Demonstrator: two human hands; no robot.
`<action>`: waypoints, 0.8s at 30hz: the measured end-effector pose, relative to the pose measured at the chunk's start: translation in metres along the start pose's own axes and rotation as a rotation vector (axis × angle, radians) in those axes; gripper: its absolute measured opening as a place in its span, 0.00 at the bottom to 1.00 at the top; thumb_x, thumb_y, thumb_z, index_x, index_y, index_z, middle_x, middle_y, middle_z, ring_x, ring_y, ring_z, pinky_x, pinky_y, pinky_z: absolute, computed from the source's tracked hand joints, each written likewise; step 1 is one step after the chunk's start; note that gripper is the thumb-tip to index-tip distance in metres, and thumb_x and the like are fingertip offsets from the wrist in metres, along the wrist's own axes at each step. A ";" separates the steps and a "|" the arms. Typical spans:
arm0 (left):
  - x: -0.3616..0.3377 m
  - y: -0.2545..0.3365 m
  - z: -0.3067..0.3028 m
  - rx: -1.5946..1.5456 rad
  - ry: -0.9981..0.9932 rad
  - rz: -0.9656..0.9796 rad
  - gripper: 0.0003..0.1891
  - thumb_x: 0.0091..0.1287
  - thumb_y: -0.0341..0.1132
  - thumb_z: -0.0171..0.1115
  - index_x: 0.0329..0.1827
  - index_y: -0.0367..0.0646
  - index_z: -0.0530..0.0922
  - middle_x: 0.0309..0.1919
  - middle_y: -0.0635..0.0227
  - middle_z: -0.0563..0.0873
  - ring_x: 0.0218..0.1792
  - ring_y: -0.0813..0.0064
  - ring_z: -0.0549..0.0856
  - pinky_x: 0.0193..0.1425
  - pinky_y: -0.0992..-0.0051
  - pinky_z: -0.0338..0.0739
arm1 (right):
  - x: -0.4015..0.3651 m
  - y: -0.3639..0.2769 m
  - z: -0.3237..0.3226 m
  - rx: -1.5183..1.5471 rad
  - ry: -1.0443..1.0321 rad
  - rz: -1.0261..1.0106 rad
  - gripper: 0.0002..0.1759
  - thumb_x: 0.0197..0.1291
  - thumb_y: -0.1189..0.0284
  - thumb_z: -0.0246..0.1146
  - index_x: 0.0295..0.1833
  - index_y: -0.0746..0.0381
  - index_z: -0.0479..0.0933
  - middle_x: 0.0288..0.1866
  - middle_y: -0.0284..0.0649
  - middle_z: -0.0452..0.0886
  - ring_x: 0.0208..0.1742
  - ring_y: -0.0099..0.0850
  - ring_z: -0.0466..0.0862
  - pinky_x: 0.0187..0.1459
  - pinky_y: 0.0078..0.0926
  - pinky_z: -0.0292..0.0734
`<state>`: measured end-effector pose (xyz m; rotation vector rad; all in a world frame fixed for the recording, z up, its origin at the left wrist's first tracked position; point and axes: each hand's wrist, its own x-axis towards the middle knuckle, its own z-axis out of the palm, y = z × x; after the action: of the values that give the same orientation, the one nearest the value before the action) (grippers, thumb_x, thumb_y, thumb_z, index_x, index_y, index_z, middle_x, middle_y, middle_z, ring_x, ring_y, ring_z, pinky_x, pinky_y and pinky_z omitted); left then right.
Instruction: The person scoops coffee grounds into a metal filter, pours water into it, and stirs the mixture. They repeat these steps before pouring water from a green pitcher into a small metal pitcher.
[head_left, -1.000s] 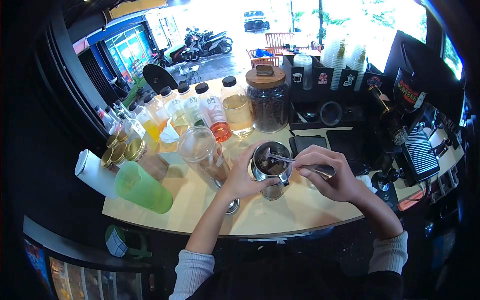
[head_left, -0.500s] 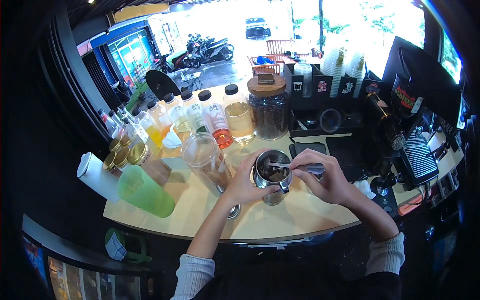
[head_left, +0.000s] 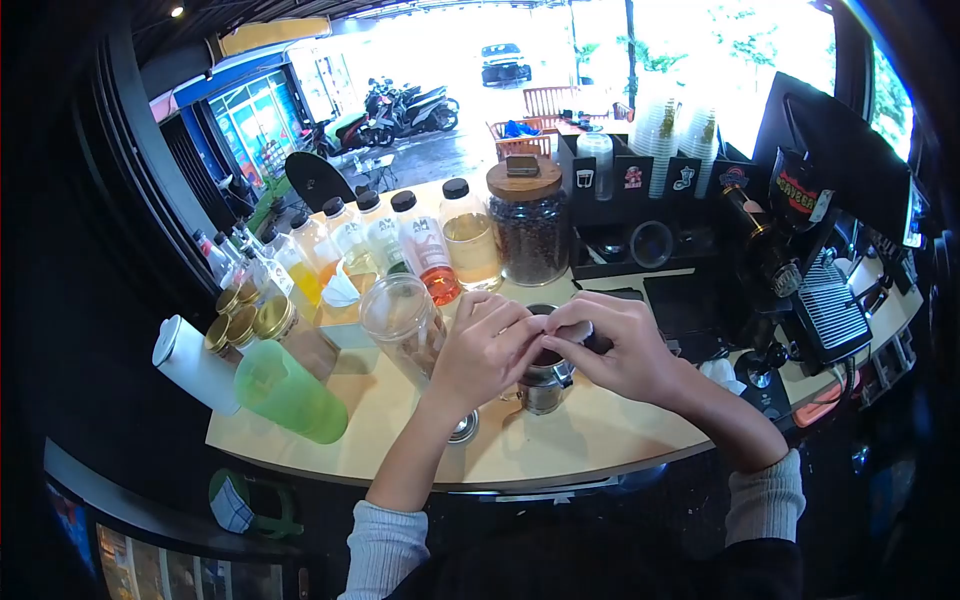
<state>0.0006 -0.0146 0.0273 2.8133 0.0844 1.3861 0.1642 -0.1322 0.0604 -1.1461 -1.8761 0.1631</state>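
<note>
Both hands meet above a steel cup [head_left: 545, 374], which rests on a glass vessel [head_left: 541, 399] on the wooden counter. My left hand [head_left: 486, 350] has its fingers pinched together over the cup's left side. My right hand [head_left: 618, 347] is closed, its fingertips touching those of the left; the spoon handle [head_left: 600, 342] shows partly beneath its fingers. What the fingertips hold is too small to name. The hands hide most of the cup's opening. A clear plastic jar [head_left: 402, 325] with brown contents stands just left of my left hand.
Bottles [head_left: 424, 240] line the back left, beside a wood-lidded jar [head_left: 531, 235]. A green pitcher [head_left: 290, 392] and gold-lidded jars [head_left: 290, 325] stand left. An espresso machine [head_left: 835, 310] stands right, and a black organizer [head_left: 640, 205] with cups is behind.
My left hand has let go of the cup and risen over it. My right hand has moved left and up to meet it, no longer stirring with the spoon. The view has shifted slightly.
</note>
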 end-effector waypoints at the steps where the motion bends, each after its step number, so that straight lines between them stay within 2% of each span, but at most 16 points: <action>1: 0.001 -0.001 0.000 0.025 0.015 -0.003 0.09 0.59 0.34 0.68 0.41 0.45 0.82 0.31 0.70 0.80 0.37 0.67 0.81 0.51 0.65 0.70 | 0.001 -0.002 -0.002 -0.003 -0.001 0.018 0.12 0.58 0.76 0.67 0.45 0.67 0.76 0.34 0.43 0.80 0.33 0.32 0.82 0.39 0.27 0.77; 6: 0.008 -0.005 -0.004 0.039 0.044 -0.047 0.07 0.60 0.32 0.67 0.39 0.43 0.83 0.27 0.68 0.80 0.35 0.67 0.80 0.47 0.67 0.70 | -0.015 0.020 -0.016 -0.007 0.105 0.103 0.13 0.56 0.74 0.67 0.46 0.66 0.76 0.37 0.42 0.80 0.33 0.31 0.82 0.39 0.26 0.77; 7: 0.008 -0.006 -0.004 0.024 0.039 -0.043 0.07 0.60 0.32 0.67 0.39 0.43 0.83 0.27 0.68 0.80 0.35 0.67 0.80 0.47 0.67 0.70 | -0.022 0.024 -0.025 -0.132 0.072 0.161 0.14 0.56 0.75 0.67 0.47 0.67 0.76 0.38 0.44 0.80 0.35 0.32 0.82 0.39 0.26 0.77; 9: 0.008 -0.008 -0.004 -0.007 0.087 -0.109 0.05 0.60 0.32 0.67 0.36 0.42 0.85 0.27 0.67 0.79 0.33 0.66 0.80 0.43 0.67 0.71 | -0.041 0.037 -0.038 -0.204 0.093 0.313 0.13 0.57 0.76 0.64 0.47 0.68 0.76 0.40 0.47 0.81 0.36 0.39 0.82 0.42 0.31 0.78; 10: 0.009 -0.009 -0.003 -0.007 0.111 -0.119 0.04 0.60 0.31 0.67 0.35 0.41 0.86 0.26 0.66 0.79 0.32 0.66 0.79 0.40 0.68 0.71 | -0.055 0.051 -0.041 -0.207 0.098 0.323 0.13 0.57 0.76 0.64 0.47 0.68 0.76 0.40 0.47 0.81 0.36 0.39 0.82 0.42 0.31 0.78; 12: 0.008 -0.009 -0.002 -0.045 0.111 -0.156 0.04 0.60 0.30 0.67 0.36 0.41 0.86 0.25 0.66 0.79 0.31 0.65 0.79 0.39 0.68 0.71 | -0.088 0.088 -0.044 -0.431 0.155 0.296 0.12 0.60 0.76 0.60 0.48 0.69 0.75 0.41 0.50 0.81 0.38 0.48 0.82 0.45 0.38 0.78; 13: 0.008 -0.009 -0.002 -0.073 0.114 -0.199 0.04 0.60 0.29 0.67 0.37 0.41 0.86 0.25 0.65 0.79 0.31 0.65 0.78 0.38 0.68 0.71 | -0.103 0.100 -0.045 -0.432 0.159 0.302 0.12 0.60 0.76 0.60 0.48 0.69 0.75 0.41 0.50 0.81 0.38 0.48 0.82 0.45 0.38 0.78; 15: 0.008 -0.010 -0.001 -0.095 0.118 -0.203 0.05 0.60 0.28 0.67 0.37 0.40 0.86 0.24 0.65 0.79 0.30 0.66 0.78 0.37 0.69 0.71 | -0.125 0.112 -0.046 -0.562 0.065 0.385 0.10 0.61 0.76 0.57 0.46 0.70 0.74 0.44 0.52 0.81 0.44 0.53 0.80 0.50 0.42 0.75; 16: 0.009 -0.010 -0.001 -0.098 0.117 -0.228 0.05 0.61 0.28 0.67 0.37 0.40 0.86 0.24 0.65 0.79 0.29 0.66 0.78 0.36 0.69 0.71 | -0.131 0.113 -0.046 -0.561 0.069 0.389 0.10 0.61 0.76 0.57 0.46 0.70 0.74 0.44 0.52 0.81 0.44 0.53 0.80 0.50 0.42 0.75; 18: 0.011 -0.010 -0.001 -0.098 0.113 -0.251 0.05 0.61 0.28 0.66 0.38 0.40 0.86 0.24 0.64 0.79 0.29 0.66 0.78 0.36 0.69 0.71 | -0.136 0.113 -0.046 -0.283 -0.070 0.796 0.08 0.64 0.75 0.57 0.43 0.70 0.73 0.45 0.52 0.81 0.47 0.48 0.81 0.51 0.38 0.74; 19: 0.011 -0.010 -0.001 -0.089 0.114 -0.251 0.05 0.61 0.28 0.66 0.38 0.40 0.86 0.24 0.64 0.80 0.29 0.66 0.78 0.36 0.70 0.71 | -0.141 0.117 -0.044 -0.279 -0.070 0.795 0.08 0.64 0.75 0.57 0.43 0.70 0.73 0.45 0.52 0.81 0.47 0.48 0.81 0.51 0.38 0.74; 21: 0.011 -0.010 -0.002 -0.076 0.112 -0.258 0.05 0.61 0.28 0.66 0.38 0.40 0.86 0.24 0.64 0.80 0.28 0.66 0.78 0.36 0.70 0.72 | -0.155 0.133 -0.039 0.056 0.009 0.847 0.08 0.67 0.72 0.57 0.40 0.67 0.72 0.39 0.43 0.81 0.43 0.34 0.80 0.48 0.29 0.73; 22: 0.011 -0.010 -0.002 -0.076 0.123 -0.257 0.05 0.62 0.28 0.65 0.39 0.39 0.86 0.24 0.64 0.80 0.29 0.67 0.79 0.36 0.70 0.72 | -0.158 0.137 -0.036 0.062 0.005 0.847 0.08 0.67 0.72 0.57 0.40 0.67 0.72 0.39 0.43 0.81 0.43 0.34 0.80 0.48 0.29 0.73; 24: 0.011 -0.009 -0.003 -0.072 0.132 -0.260 0.05 0.62 0.28 0.65 0.39 0.39 0.86 0.24 0.64 0.80 0.29 0.67 0.79 0.37 0.71 0.72 | -0.161 0.143 -0.032 0.431 0.136 0.714 0.08 0.69 0.71 0.57 0.39 0.64 0.72 0.31 0.31 0.75 0.37 0.19 0.75 0.44 0.19 0.70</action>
<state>0.0049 -0.0053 0.0373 2.5397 0.3778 1.4766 0.3058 -0.1854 -0.0957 -1.4195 -1.1622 0.8216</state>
